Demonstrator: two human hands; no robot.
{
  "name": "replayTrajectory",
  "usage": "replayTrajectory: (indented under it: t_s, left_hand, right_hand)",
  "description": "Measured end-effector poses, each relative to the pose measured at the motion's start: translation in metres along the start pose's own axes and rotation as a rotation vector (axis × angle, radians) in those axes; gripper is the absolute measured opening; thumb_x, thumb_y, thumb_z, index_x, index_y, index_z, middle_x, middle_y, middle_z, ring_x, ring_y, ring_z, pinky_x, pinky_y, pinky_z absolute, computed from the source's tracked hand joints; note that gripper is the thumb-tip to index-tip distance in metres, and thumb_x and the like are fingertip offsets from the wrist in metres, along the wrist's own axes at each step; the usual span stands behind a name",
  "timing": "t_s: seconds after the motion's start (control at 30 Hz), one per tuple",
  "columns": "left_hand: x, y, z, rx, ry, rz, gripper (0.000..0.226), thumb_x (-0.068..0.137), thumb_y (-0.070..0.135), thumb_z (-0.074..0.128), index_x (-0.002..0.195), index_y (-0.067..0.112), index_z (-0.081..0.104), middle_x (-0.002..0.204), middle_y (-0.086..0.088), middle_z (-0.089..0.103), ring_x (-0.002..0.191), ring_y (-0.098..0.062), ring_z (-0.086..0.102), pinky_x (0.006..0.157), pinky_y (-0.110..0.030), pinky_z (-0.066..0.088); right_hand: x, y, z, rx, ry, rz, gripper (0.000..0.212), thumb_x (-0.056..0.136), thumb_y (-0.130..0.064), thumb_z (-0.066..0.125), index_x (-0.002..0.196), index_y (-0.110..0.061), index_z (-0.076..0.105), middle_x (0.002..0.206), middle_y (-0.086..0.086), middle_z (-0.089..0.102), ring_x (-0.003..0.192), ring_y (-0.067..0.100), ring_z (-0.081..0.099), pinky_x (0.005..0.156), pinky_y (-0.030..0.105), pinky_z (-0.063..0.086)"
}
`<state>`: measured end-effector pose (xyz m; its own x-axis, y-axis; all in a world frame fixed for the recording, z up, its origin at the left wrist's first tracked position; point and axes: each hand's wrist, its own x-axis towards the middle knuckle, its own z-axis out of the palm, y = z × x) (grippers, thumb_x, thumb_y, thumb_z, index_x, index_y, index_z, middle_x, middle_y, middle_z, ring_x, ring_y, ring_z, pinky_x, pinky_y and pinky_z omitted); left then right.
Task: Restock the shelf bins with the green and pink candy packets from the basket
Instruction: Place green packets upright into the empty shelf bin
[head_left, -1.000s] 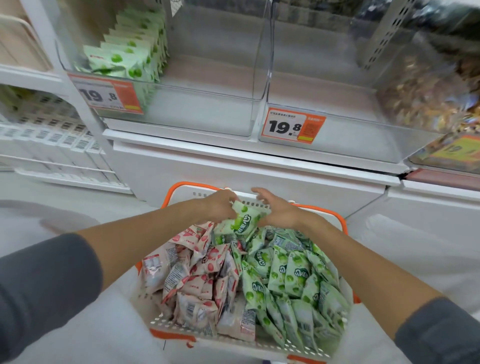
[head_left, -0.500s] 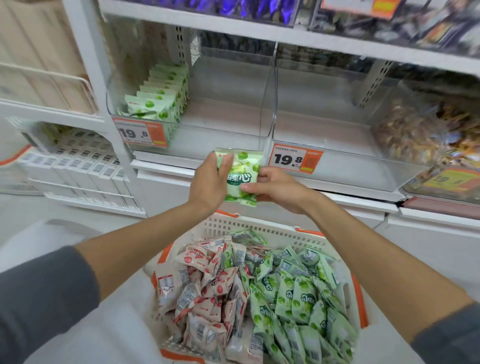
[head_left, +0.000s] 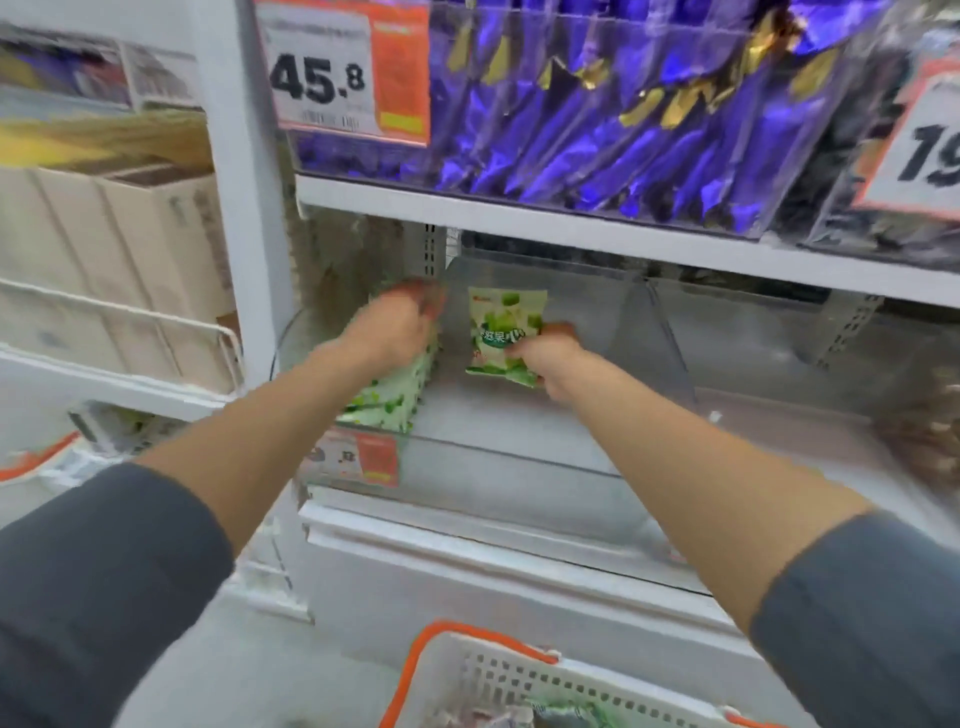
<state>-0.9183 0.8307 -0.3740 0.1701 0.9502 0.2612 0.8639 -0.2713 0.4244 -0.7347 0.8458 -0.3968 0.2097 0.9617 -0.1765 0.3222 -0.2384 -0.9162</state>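
Now: green packet (head_left: 506, 327) is a pale green pouch with green fruit pictures and dark green label band with white characters. Stands upright, long axis vertical, top edge up, printed face toward camera. Location: inside clear bin (head_left: 519, 470), left half, just right of packet row (head_left: 387, 402) along bin's left wall. Right hand (head_left: 545, 358) pinches packet's lower right edge. Left hand (head_left: 395, 327) on top of row, blurred, so grip cannot be told. Basket (head_left: 498, 670) below bin, well apart.
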Motion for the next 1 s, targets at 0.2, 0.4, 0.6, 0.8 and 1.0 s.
replayTrajectory:
  t_s: [0.2,0.4,0.6,0.8,1.0]
  left_hand:
    - [0.024,-0.038,0.017,0.178,-0.233,0.000,0.054,0.106,0.040,0.024,0.156,0.024,0.011,0.164,-0.006,0.006,0.150,-0.022,0.003,0.121,-0.037,0.008]
    - [0.029,-0.045,0.026,0.185,-0.204,0.002,0.055,0.105,0.042,0.024,0.156,0.026,0.009,0.164,-0.004,0.003,0.151,-0.020,0.000,0.120,-0.042,0.005]
    - [0.030,-0.048,0.027,0.178,-0.200,0.003,0.055,0.105,0.044,0.024,0.156,0.028,0.010,0.164,-0.003,0.003,0.151,-0.019,-0.001,0.120,-0.043,0.003]
    - [0.008,-0.020,0.004,-0.001,0.060,-0.027,0.040,0.101,0.037,0.044,0.137,0.021,0.052,0.134,-0.012,0.058,0.115,-0.031,0.058,0.096,-0.038,0.048]
    - [-0.075,0.064,-0.007,-0.212,0.180,-0.092,0.008,0.076,0.025,0.061,0.078,0.021,0.054,0.074,0.001,0.061,0.077,-0.026,0.060,0.070,-0.037,0.051]
  right_hand:
    - [0.071,0.008,0.050,-0.143,0.090,-0.031,0.032,0.088,-0.001,0.056,0.120,0.000,0.059,0.119,0.011,0.064,0.109,0.029,0.062,0.084,0.028,0.051]
    - [0.080,0.019,0.062,-0.401,0.169,-0.054,0.065,0.094,-0.013,0.053,0.147,0.005,0.018,0.144,0.019,0.044,0.130,0.034,0.047,0.104,0.034,0.041]
    - [0.075,0.019,0.048,-0.391,0.219,-0.055,0.039,0.091,-0.011,0.057,0.126,0.001,0.048,0.131,0.017,0.055,0.120,0.032,0.055,0.095,0.035,0.048]
    - [0.022,0.001,0.024,-0.335,0.175,-0.142,0.042,0.091,-0.009,0.056,0.132,-0.005,0.046,0.133,0.013,0.054,0.120,0.031,0.054,0.094,0.033,0.049]
    - [-0.103,0.007,-0.016,-0.249,0.143,-0.654,0.014,0.084,-0.001,0.057,0.092,-0.008,0.066,0.079,0.003,0.062,0.073,0.014,0.055,0.064,0.016,0.040]
